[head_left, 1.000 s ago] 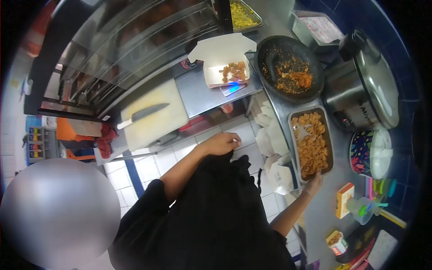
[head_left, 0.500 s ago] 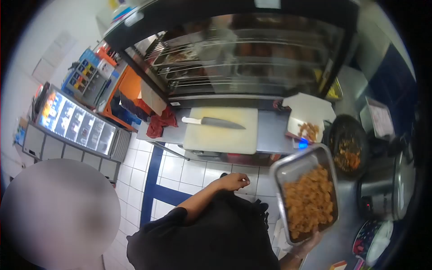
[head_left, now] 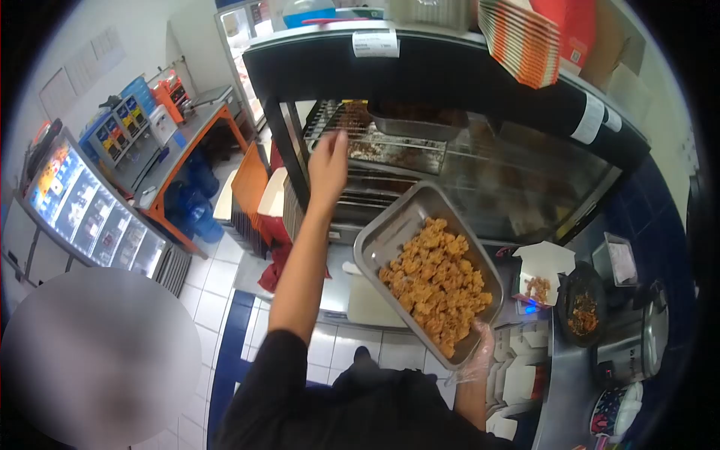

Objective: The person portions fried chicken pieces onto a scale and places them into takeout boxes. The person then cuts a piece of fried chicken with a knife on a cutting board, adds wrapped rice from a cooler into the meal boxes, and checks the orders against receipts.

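Note:
My right hand (head_left: pixel 480 352), in a clear plastic glove, grips the lower right edge of a metal tray (head_left: pixel 381 238). Breaded fried chicken pieces (head_left: pixel 439 281) fill much of the tray, which is tilted in front of the glass display cabinet (head_left: pixel 517 180). Raised at the cabinet's left side is my bare left hand (head_left: pixel 330 161), its fingers pointing up with nothing visible in them. Behind that hand, wire racks and a dark metal pan (head_left: pixel 416 120) show inside the cabinet. The tray covers most of the white cutting board (head_left: pixel 371 300) and its knife.
At the right counter are an open carton (head_left: pixel 544 262) with food bits, a dark pan (head_left: pixel 583 307) and a metal cooker (head_left: pixel 634 337). Folded cartons (head_left: pixel 517 375) are stacked below my right side. A red cloth (head_left: pixel 277 266) lies left of the board. A blurred round shape (head_left: pixel 101 360) covers the lower left.
My left hand has gone from in front of my body up to the cabinet's left side. The tray in my right hand has moved left and up. The view has tilted upward.

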Demonstrator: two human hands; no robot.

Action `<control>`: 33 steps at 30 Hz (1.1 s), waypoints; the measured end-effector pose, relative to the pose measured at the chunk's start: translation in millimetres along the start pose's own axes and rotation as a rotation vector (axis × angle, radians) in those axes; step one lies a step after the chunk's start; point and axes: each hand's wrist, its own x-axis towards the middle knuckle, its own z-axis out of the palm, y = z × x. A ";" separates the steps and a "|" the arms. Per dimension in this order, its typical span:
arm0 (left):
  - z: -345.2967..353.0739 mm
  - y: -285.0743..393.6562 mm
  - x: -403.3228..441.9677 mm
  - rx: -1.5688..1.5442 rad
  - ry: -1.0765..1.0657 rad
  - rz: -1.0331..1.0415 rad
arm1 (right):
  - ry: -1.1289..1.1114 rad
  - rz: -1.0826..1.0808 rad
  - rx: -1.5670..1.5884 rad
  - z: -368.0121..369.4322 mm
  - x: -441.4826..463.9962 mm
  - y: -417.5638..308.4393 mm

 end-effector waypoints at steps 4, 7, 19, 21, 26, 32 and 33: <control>61.2 -32.2 125.9 0.474 -0.131 -0.058 | 0.064 -0.046 -0.058 9.2 -26.3 17.5; 83.5 -10.8 141.8 0.056 -0.350 0.115 | 0.125 -0.090 -0.099 5.3 -39.1 27.1; -120.7 60.5 8.1 0.153 -0.463 -0.151 | -0.079 -0.111 -0.008 104.7 -4.3 57.3; -183.4 50.5 -53.8 0.202 -0.202 -0.226 | -0.140 -0.110 0.019 130.6 8.1 65.0; -232.4 20.4 -182.4 0.059 -0.001 -0.586 | -0.153 -0.344 -0.005 192.8 42.2 102.2; -211.2 24.1 -246.7 -0.035 -0.178 -0.728 | -0.099 -0.559 -0.121 257.7 63.0 140.7; -204.2 26.3 -247.7 -0.048 -0.223 -0.727 | -0.094 -0.580 -0.202 268.1 68.2 146.9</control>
